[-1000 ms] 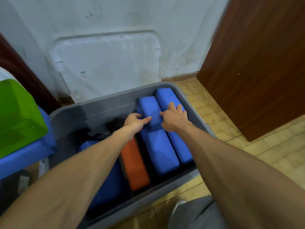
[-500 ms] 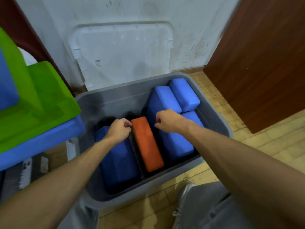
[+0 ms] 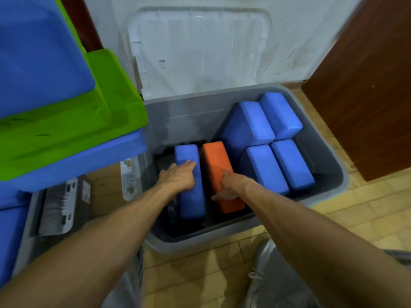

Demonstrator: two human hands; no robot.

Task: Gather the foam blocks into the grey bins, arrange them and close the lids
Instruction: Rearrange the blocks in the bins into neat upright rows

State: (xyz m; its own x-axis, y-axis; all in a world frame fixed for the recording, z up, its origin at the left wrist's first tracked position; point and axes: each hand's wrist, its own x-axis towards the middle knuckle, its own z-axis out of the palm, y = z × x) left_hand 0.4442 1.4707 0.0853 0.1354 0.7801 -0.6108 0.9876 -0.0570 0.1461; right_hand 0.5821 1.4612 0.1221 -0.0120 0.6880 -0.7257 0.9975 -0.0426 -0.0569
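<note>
Flat hands on foam blocks

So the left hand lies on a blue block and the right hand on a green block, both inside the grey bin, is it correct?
Not quite. The head view shows the right hand on an orange block, not a green one. The left hand does lie on a blue block, both inside the grey bin.

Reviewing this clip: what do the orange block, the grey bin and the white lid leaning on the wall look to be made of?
Orange block: probably foam, with a matte, faintly grainy face and softly rounded edges.
Grey bin: looks like moulded plastic, smooth with a dull sheen and a rolled rim.
White lid: likely thin, slightly translucent plastic, with moulded ridges and edge notches.
</note>
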